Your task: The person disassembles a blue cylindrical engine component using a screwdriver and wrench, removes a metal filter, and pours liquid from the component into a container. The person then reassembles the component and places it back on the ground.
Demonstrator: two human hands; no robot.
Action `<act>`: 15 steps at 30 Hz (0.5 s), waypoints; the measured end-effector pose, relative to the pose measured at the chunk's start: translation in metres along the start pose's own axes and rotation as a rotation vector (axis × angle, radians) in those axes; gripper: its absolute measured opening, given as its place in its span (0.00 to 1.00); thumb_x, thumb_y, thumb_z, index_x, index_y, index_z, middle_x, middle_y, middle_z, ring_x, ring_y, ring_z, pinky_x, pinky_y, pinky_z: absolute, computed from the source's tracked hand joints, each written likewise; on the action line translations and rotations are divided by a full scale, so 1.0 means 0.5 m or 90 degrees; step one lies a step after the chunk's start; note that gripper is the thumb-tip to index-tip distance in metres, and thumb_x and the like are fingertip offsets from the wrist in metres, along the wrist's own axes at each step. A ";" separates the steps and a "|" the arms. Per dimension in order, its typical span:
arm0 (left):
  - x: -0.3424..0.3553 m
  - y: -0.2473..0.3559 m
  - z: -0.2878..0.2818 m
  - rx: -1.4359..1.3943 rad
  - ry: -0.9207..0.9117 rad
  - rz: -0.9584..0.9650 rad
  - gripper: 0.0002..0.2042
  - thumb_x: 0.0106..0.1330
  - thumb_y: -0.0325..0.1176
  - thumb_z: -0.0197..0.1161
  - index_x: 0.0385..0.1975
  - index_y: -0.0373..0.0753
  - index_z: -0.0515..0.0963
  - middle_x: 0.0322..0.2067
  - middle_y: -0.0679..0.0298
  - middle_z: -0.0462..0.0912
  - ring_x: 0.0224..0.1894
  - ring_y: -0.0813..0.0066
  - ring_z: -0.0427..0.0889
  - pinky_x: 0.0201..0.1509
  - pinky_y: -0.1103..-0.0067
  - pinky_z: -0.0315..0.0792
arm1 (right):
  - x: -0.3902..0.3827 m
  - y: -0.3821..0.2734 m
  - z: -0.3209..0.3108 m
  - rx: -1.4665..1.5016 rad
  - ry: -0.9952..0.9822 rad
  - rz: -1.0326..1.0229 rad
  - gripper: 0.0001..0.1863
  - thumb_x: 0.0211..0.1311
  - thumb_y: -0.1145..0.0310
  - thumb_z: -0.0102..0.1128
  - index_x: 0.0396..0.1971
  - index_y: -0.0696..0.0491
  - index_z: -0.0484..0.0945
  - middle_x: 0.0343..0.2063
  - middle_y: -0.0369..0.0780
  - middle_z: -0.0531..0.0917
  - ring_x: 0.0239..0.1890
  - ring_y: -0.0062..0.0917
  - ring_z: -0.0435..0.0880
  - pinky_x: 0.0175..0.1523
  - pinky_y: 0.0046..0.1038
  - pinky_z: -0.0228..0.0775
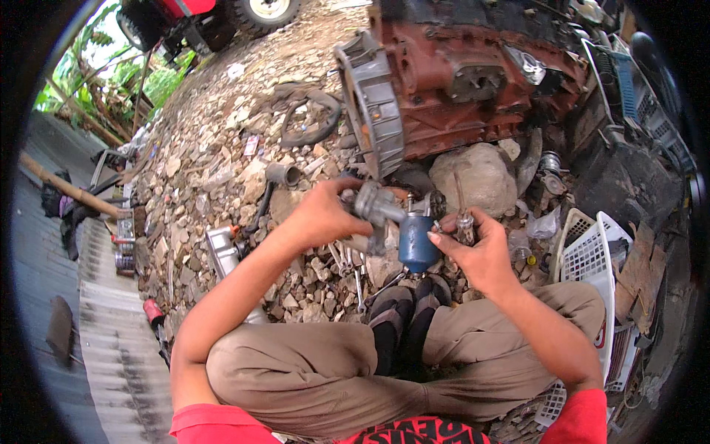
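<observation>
My left hand (329,214) is closed round a grey cast-metal housing (379,203), a little blurred. Joined to this housing, or pressed against it, is a blue canister (418,246) shaped like a filter, hanging upright above my shoes. On its other side my right hand (479,251) has its fingers curled round a small dark metal fitting (464,228). The right thumb tip touches or nearly touches the blue canister. A thin rod (460,191) rises above the fitting; whether they are joined I cannot tell.
A rust-red engine block (473,89) with a grey bell housing (373,107) stands ahead, by a big rock (475,177). Wrenches (359,285) lie on the rubble near my shoes (392,311). White plastic baskets (592,259) stand at right, corrugated sheet metal (111,325) at left.
</observation>
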State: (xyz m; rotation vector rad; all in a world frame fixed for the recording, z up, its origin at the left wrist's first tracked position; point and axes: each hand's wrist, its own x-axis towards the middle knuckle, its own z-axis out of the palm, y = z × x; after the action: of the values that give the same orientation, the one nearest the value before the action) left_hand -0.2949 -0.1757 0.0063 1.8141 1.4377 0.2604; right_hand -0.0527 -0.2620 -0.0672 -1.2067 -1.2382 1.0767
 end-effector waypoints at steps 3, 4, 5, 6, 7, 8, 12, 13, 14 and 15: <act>-0.007 -0.077 -0.045 0.044 0.151 0.047 0.38 0.38 0.37 0.76 0.54 0.29 0.75 0.44 0.48 0.82 0.46 0.66 0.81 0.54 0.76 0.72 | 0.018 -0.022 0.017 0.004 -0.069 0.154 0.14 0.53 0.72 0.73 0.37 0.57 0.77 0.25 0.33 0.81 0.22 0.12 0.74 0.28 0.19 0.66; -0.011 -0.100 -0.056 0.060 0.220 0.060 0.37 0.37 0.38 0.76 0.53 0.31 0.76 0.39 0.50 0.84 0.38 0.67 0.83 0.47 0.76 0.75 | 0.029 -0.025 0.027 -0.028 -0.089 0.144 0.14 0.53 0.72 0.72 0.37 0.57 0.77 0.25 0.33 0.81 0.22 0.12 0.74 0.27 0.19 0.66; -0.019 -0.122 -0.072 -0.010 0.212 -0.013 0.38 0.37 0.37 0.76 0.54 0.29 0.75 0.38 0.51 0.84 0.37 0.69 0.83 0.47 0.76 0.76 | 0.044 -0.028 0.040 -0.061 -0.110 0.133 0.14 0.54 0.72 0.72 0.38 0.57 0.78 0.26 0.33 0.81 0.22 0.12 0.73 0.26 0.19 0.65; -0.022 -0.145 -0.074 -0.047 0.243 -0.011 0.38 0.37 0.37 0.76 0.54 0.29 0.75 0.38 0.51 0.84 0.37 0.69 0.83 0.47 0.76 0.76 | 0.057 -0.027 0.048 -0.096 -0.124 0.127 0.15 0.54 0.72 0.72 0.39 0.57 0.78 0.26 0.33 0.82 0.21 0.11 0.73 0.26 0.19 0.65; -0.024 -0.177 -0.077 -0.083 0.275 -0.010 0.38 0.37 0.37 0.76 0.54 0.28 0.74 0.38 0.51 0.84 0.37 0.69 0.83 0.47 0.75 0.76 | 0.078 -0.010 0.062 -0.085 -0.150 0.113 0.16 0.54 0.72 0.72 0.40 0.58 0.79 0.26 0.33 0.82 0.23 0.11 0.74 0.26 0.18 0.65; -0.027 -0.204 -0.081 -0.119 0.307 -0.009 0.38 0.37 0.36 0.76 0.54 0.27 0.74 0.38 0.51 0.84 0.38 0.70 0.83 0.47 0.75 0.76 | 0.095 0.007 0.081 -0.087 -0.160 0.108 0.15 0.54 0.71 0.72 0.39 0.59 0.78 0.25 0.33 0.81 0.21 0.11 0.73 0.25 0.18 0.64; -0.070 -0.344 -0.057 -0.159 0.458 -0.097 0.41 0.39 0.35 0.77 0.57 0.25 0.71 0.46 0.49 0.82 0.45 0.68 0.82 0.51 0.77 0.74 | 0.156 0.090 0.204 -0.114 -0.188 -0.011 0.14 0.52 0.68 0.74 0.33 0.59 0.79 0.23 0.33 0.80 0.21 0.13 0.74 0.27 0.19 0.66; -0.075 -0.393 -0.033 -0.303 0.451 -0.133 0.42 0.40 0.34 0.77 0.59 0.24 0.68 0.50 0.48 0.80 0.48 0.66 0.81 0.54 0.77 0.73 | 0.174 0.138 0.235 -0.143 -0.189 -0.085 0.14 0.52 0.68 0.74 0.33 0.59 0.79 0.23 0.33 0.80 0.23 0.14 0.75 0.29 0.20 0.67; -0.076 -0.460 0.005 -0.415 0.479 -0.165 0.40 0.42 0.32 0.76 0.58 0.25 0.69 0.50 0.50 0.80 0.48 0.66 0.80 0.53 0.76 0.73 | 0.190 0.189 0.270 -0.169 -0.189 -0.157 0.14 0.52 0.67 0.75 0.32 0.59 0.79 0.24 0.34 0.81 0.24 0.14 0.76 0.31 0.21 0.69; -0.079 -0.404 0.030 -0.526 0.490 -0.195 0.37 0.47 0.31 0.72 0.61 0.30 0.67 0.47 0.56 0.81 0.45 0.65 0.80 0.51 0.77 0.71 | 0.206 0.254 0.280 -0.217 -0.179 0.011 0.14 0.51 0.68 0.75 0.30 0.58 0.79 0.27 0.35 0.82 0.30 0.18 0.78 0.37 0.24 0.71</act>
State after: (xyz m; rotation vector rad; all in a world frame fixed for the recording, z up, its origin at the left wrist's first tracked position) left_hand -0.4468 -0.2085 -0.1297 0.8105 1.7053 1.2792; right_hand -0.1798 -0.1397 -0.1905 -1.3526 -1.6819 1.1036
